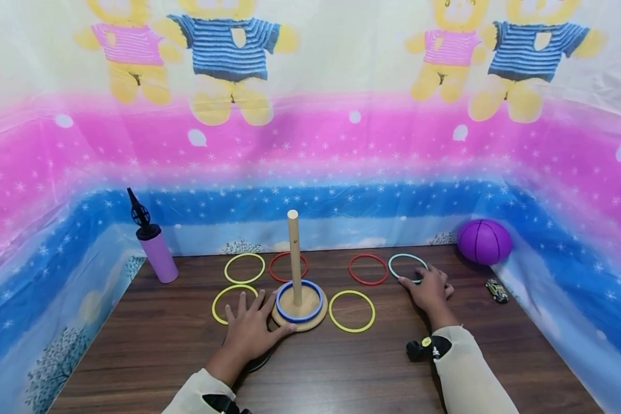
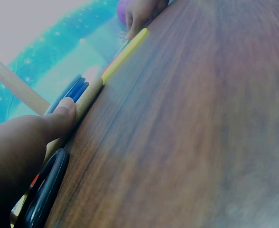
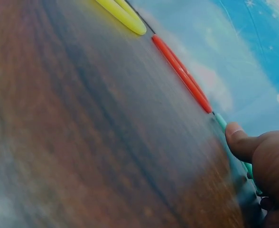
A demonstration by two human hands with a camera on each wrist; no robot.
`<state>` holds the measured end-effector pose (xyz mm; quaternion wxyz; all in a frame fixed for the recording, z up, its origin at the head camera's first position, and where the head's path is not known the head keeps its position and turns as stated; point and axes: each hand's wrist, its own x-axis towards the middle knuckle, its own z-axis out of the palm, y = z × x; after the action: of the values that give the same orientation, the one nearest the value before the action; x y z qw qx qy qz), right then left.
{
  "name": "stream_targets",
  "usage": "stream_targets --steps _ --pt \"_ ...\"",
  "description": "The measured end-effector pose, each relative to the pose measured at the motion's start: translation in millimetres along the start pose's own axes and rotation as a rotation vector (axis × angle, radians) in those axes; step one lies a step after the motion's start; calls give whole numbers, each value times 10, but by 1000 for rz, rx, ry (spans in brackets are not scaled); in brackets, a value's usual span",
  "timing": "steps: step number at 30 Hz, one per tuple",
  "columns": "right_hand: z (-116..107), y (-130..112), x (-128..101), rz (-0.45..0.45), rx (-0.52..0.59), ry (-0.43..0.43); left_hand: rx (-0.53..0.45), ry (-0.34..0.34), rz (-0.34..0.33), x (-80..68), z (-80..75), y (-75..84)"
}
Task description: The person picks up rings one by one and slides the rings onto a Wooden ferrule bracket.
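Note:
Spread out, my left hand [image 1: 250, 328] rests beside the round wooden base [image 1: 318, 322], its thumb touching the base's edge. From the base rises a wooden peg [image 1: 295, 259], with blue rings [image 2: 75, 88] lying around its foot. A yellow ring [image 1: 216, 299] is partly covered by the left fingertips. Beneath that hand shows a glossy black ring-like thing [image 2: 47, 190], mostly hidden in the head view. My right hand [image 1: 430, 292] pinches the near right side of a mint-green ring [image 1: 405, 255], thumb and fingers curled at it. That ring lies on the table.
Other rings lie flat: yellow [image 1: 244, 255], red [image 1: 271, 270], another red [image 1: 367, 255] and yellow [image 1: 352, 330]. A purple hand pump [image 1: 157, 256] stands at the left, a purple ball [image 1: 483, 241] at the back right, near a toy car [image 1: 497, 291]. Printed cloth [image 1: 336, 144] encloses the table [image 1: 341, 374].

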<state>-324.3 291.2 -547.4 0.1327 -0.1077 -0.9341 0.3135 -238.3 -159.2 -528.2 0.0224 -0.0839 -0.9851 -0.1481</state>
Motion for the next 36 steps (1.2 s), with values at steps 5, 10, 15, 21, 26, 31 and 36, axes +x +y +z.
stream_targets --steps 5,10,15,21,26,31,36 --pt "-24 -22 -25 12 44 11 1 -1 -3 7 11 -3" --pt "-44 -49 -48 1 92 43 3 0 0 15 26 -9" --pt "-52 -81 -51 -51 140 119 -1 0 1 14 32 -11" --pt "-24 -124 -52 -131 223 181 1 5 0 13 41 -13" --pt "-35 -174 -73 -169 271 197 4 -3 -4 11 40 -12" --pt "-71 -274 -74 -216 333 242 2 6 -1 19 29 -8" --pt "-111 -424 -109 -261 416 283 6 -3 -2 20 35 -7"
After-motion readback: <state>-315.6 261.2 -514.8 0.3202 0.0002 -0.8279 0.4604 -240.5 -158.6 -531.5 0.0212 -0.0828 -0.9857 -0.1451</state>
